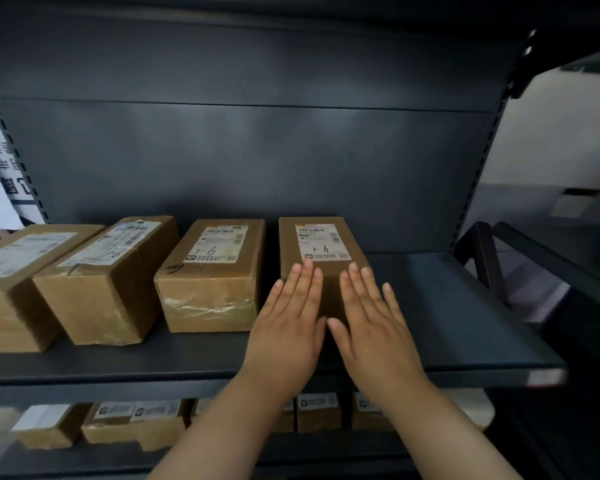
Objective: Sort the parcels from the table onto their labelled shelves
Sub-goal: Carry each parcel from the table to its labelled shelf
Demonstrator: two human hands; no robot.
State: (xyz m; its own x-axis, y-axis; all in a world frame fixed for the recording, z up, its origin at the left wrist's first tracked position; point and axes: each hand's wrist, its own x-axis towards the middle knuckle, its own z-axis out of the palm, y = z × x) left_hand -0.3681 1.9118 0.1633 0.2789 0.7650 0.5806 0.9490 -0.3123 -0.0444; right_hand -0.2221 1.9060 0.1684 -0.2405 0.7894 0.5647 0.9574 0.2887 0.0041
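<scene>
A brown cardboard parcel [317, 239] with a white label marked "9-1" lies on the dark metal shelf [465, 323], rightmost in a row of boxes. My left hand [288, 327] and my right hand [371, 323] lie side by side with straight fingers flat against the parcel's near face, fingertips reaching its top edge. To its left stands another parcel [212, 275] marked "9-1", then two more parcels [108, 275] [18, 282] further left.
The shelf's right part beside the held parcel is bare. A lower shelf holds several small labelled boxes [136, 424]. A dark back panel [257, 161] closes the rear. Another dark rack [551, 258] stands to the right.
</scene>
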